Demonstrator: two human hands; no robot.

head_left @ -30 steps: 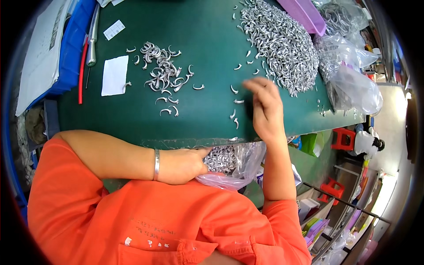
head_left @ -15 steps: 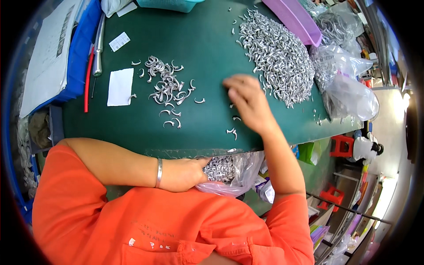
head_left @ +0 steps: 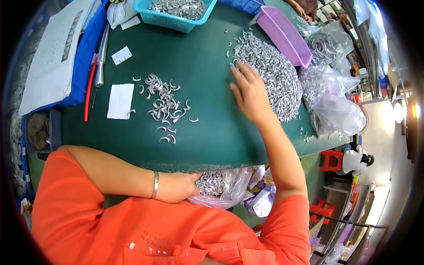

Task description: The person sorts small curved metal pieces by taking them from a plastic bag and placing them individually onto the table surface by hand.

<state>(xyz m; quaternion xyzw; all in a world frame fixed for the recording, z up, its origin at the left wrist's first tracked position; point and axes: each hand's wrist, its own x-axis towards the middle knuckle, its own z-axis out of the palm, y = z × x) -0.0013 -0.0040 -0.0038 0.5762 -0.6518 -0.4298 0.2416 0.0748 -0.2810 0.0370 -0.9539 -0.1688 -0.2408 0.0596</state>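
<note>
A large heap of small curved silver metal pieces covers the right side of the green table. My right hand reaches to the left edge of this heap, fingers apart, its fingertips at the outermost pieces. Just below the table's front edge, my left hand is closed on the rim of a clear plastic bag, its fingertips partly hidden. Similar curved pieces fill the mouth of that bag. A smaller scattered group of hook-shaped pieces lies left of centre on the table.
A teal basket of metal pieces and a purple tray stand at the back. Filled plastic bags line the right edge. On the left are a blue bin, a red rod and white paper. Another person's hand shows far right.
My right hand has moved away from me to the heap's edge, its fingers spreading. Loose pieces near the front edge are no longer there. The left hand stays at the bag; the view has shifted.
</note>
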